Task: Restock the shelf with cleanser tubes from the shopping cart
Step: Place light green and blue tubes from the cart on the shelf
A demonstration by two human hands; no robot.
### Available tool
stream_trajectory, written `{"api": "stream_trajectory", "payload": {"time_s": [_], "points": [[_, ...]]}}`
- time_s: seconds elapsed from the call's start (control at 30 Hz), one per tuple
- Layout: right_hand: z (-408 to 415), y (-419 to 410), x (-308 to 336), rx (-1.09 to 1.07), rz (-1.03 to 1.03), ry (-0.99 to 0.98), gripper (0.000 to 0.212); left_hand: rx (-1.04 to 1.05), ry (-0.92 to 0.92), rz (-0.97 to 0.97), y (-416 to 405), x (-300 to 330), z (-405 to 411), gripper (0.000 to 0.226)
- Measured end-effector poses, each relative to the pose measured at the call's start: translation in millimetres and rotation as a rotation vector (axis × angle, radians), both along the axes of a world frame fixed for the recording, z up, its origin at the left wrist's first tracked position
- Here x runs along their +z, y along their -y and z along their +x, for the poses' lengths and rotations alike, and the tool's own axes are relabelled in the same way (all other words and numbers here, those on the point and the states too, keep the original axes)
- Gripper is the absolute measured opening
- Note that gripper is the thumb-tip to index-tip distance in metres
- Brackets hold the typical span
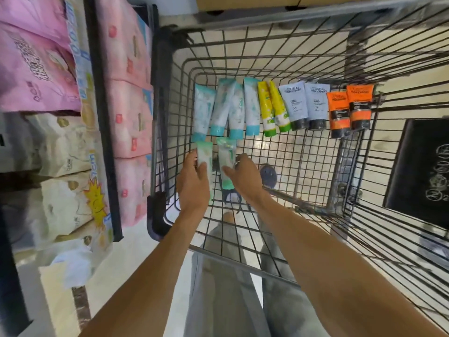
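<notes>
Both my hands reach down into the wire shopping cart (315, 69). My left hand (193, 184) grips a pale green cleanser tube (204, 154), and my right hand (243, 177) grips a second green tube (226, 166) just beside it. Beyond them a row of tubes lies on the cart floor: several teal-capped white tubes (224, 109), two yellow-green tubes (273, 108), two grey tubes with black caps (303, 105) and two orange tubes (349, 109).
A dark shelf upright (102, 117) stands at the left, with pink packs (126, 93) and cream packs (63, 203) of paper goods stacked on it. A black mat (420, 171) lies on the tiled floor right of the cart. A cart wheel (268, 177) shows beneath the mesh.
</notes>
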State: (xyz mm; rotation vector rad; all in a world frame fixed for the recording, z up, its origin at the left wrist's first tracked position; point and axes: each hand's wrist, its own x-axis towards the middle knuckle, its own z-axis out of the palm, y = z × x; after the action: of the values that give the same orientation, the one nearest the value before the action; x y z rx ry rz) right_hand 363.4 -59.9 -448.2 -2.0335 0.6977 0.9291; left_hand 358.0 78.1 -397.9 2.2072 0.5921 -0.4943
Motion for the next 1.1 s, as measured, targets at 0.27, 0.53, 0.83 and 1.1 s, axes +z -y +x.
{"api": "stream_trajectory", "payload": {"time_s": [0.27,0.53,0.83,1.1], "points": [[-11.4,37.2,7.7,-0.097,0.158,-0.083,0.048,0.026,-0.069,-0.001,0.9,11.1,-0.4,0.03],[-33.9,90.7,68.7,-0.27,0.15,-0.051,0.041,-0.042,-0.099,-0.08,21.2,58.8,8.1,0.023],[-39.0,101.6,206.3,-0.427,0.219,0.105,0.046,0.01,0.04,-0.294,34.7,160.6,10.9,0.014],[-40.0,111.3,293.7,-0.172,0.211,0.305,0.037,0.154,0.172,-0.356,38.6,250.2,-18.4,0.011]]}}
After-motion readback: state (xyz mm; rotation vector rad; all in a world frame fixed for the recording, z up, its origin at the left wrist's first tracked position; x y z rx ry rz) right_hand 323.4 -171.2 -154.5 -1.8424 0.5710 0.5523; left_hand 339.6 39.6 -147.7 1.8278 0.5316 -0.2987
